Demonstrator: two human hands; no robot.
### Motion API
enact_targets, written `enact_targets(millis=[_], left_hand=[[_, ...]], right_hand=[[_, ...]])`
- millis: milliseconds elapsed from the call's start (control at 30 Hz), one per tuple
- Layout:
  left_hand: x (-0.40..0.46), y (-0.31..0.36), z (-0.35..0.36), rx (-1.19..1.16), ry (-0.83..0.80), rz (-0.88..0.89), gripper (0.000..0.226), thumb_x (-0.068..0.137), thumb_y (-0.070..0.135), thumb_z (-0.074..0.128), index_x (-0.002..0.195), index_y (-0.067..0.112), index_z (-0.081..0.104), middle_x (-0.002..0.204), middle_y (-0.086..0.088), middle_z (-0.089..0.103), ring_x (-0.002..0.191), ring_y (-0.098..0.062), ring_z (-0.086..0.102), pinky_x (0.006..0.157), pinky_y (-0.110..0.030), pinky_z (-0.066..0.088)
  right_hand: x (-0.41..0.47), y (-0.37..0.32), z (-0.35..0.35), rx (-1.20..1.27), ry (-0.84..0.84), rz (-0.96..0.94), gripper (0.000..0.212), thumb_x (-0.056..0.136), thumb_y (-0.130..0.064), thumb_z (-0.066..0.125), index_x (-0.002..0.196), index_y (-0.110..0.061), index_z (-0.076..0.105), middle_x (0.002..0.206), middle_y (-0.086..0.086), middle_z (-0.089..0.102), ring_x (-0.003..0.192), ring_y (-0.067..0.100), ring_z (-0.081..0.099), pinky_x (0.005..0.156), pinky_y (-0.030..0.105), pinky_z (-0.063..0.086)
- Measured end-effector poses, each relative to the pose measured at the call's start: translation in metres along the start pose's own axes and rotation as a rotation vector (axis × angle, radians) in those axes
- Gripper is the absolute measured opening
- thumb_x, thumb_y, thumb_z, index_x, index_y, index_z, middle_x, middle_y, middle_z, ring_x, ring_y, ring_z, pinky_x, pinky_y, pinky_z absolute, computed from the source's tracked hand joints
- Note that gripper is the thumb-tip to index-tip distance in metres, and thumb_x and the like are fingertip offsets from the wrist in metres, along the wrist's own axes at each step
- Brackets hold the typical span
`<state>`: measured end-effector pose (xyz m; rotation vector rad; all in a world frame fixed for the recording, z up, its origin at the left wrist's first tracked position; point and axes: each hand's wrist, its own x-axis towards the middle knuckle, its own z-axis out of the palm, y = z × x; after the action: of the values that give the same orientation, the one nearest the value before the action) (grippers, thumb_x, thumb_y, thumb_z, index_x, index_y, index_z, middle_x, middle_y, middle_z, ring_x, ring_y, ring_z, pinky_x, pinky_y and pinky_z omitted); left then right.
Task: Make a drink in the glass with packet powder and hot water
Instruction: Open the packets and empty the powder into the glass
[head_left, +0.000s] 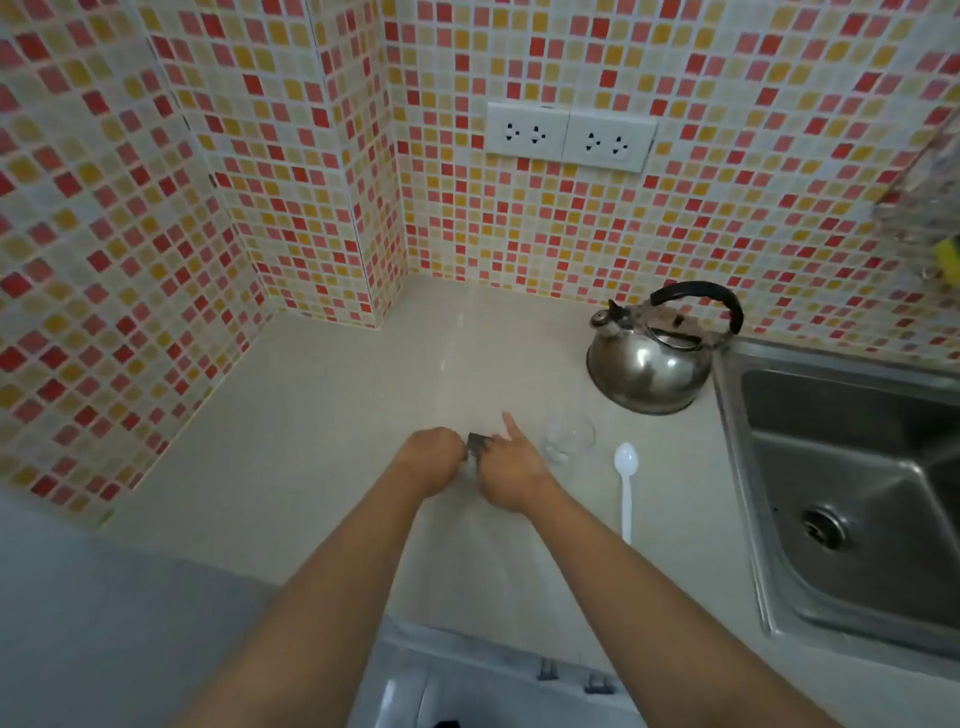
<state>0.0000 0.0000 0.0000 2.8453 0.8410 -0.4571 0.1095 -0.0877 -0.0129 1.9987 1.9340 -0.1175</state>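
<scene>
Both hands meet over the middle of the pale counter (311, 415). My left hand (431, 460) and my right hand (506, 467) pinch a small dark powder packet (477, 442) between them; most of the packet is hidden by the fingers. My right index finger sticks out straight. An empty clear glass (567, 439) stands just right of my right hand. A white plastic spoon (626, 483) lies on the counter to the right of the glass. The steel kettle (649, 364) with a black handle stands behind the glass.
A steel sink (857, 493) with a drain is sunk into the counter at the right. Mosaic tiled walls close the back and left, with two white sockets (569, 137) above the counter. A drawer front with handles (571, 675) runs below the counter's front edge.
</scene>
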Motion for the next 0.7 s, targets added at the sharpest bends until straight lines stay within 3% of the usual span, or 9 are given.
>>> enact_targets(millis=[100,233,300,367,433,533,700], left_hand=[[0.001,0.008,0.010,-0.019,0.012,0.001,0.029,0.092,0.014,0.045,0.110,0.001,0.063,0.116,-0.019,0.065,0.106,-0.035,0.062,0.086,-0.039,0.048],[0.004,0.011,0.017,0.013,0.087,0.025,0.027,0.091,0.010,0.042,0.109,0.001,0.061,0.114,-0.019,0.063,0.104,-0.035,0.061,0.082,-0.039,0.046],[0.005,0.013,0.020,0.046,0.106,0.037,0.026,0.092,0.007,0.041,0.108,0.003,0.060,0.114,-0.017,0.063,0.104,-0.033,0.060,0.082,-0.040,0.046],[0.004,0.016,0.022,0.039,0.118,0.032,0.026,0.091,0.005,0.040,0.107,0.004,0.061,0.113,-0.017,0.064,0.104,-0.033,0.060,0.083,-0.040,0.046],[0.003,0.015,0.022,0.017,0.129,0.029,0.025,0.090,0.004,0.040,0.103,0.003,0.062,0.111,-0.017,0.065,0.102,-0.032,0.060,0.082,-0.040,0.046],[0.004,0.010,0.012,0.020,0.157,0.015,0.024,0.088,0.002,0.042,0.098,0.003,0.064,0.107,-0.015,0.064,0.099,-0.030,0.060,0.077,-0.037,0.045],[0.007,0.003,-0.025,-0.011,0.224,-0.074,0.023,0.086,-0.001,0.048,0.097,0.005,0.067,0.105,-0.013,0.064,0.099,-0.028,0.060,0.072,-0.033,0.044]], right_hand=[[0.001,-0.004,0.005,-0.039,0.022,0.003,0.043,0.093,-0.018,0.040,0.133,-0.004,0.048,0.144,0.016,0.045,0.132,0.027,0.041,0.120,0.046,-0.008],[0.003,-0.008,0.011,0.028,0.115,-0.019,0.037,0.091,-0.003,0.036,0.123,0.003,0.054,0.130,0.021,0.055,0.124,0.032,0.047,0.121,0.042,-0.005],[0.004,-0.009,0.015,0.061,0.128,-0.017,0.036,0.088,0.002,0.037,0.118,0.005,0.056,0.125,0.023,0.058,0.120,0.035,0.049,0.122,0.041,0.006],[0.002,-0.011,0.015,0.103,0.118,-0.011,0.034,0.085,0.004,0.038,0.114,0.005,0.057,0.121,0.023,0.059,0.115,0.036,0.051,0.113,0.041,0.029],[0.001,-0.011,0.012,0.145,0.116,-0.010,0.032,0.084,0.004,0.040,0.109,0.001,0.059,0.116,0.020,0.063,0.108,0.035,0.056,0.098,0.039,0.042],[0.002,-0.007,0.002,0.298,0.151,0.053,0.028,0.085,0.003,0.043,0.106,-0.002,0.060,0.109,0.018,0.066,0.099,0.036,0.063,0.081,0.041,0.047],[0.006,0.006,-0.033,0.474,0.223,0.233,0.014,0.087,-0.004,0.051,0.090,-0.002,0.064,0.097,0.018,0.066,0.091,0.035,0.064,0.072,0.036,0.046]])
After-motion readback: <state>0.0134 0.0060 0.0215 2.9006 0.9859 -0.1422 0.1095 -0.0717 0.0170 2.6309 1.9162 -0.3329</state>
